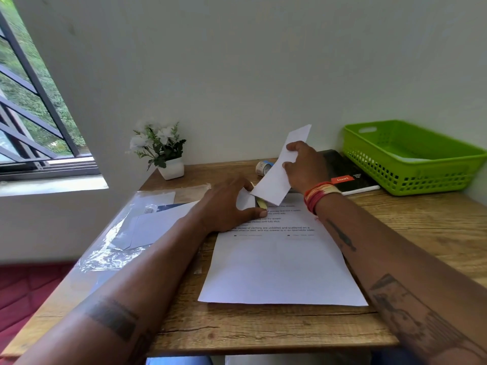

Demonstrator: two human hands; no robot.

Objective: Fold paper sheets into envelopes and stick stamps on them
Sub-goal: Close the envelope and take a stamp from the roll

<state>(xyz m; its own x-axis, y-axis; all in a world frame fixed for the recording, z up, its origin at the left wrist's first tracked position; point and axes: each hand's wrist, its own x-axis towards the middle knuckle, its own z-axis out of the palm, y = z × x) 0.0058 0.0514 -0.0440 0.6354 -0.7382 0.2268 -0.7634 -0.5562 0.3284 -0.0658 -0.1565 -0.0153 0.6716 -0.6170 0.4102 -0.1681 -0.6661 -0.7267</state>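
While tilted, folded paper (279, 177) betw. R fingers (291, 146).
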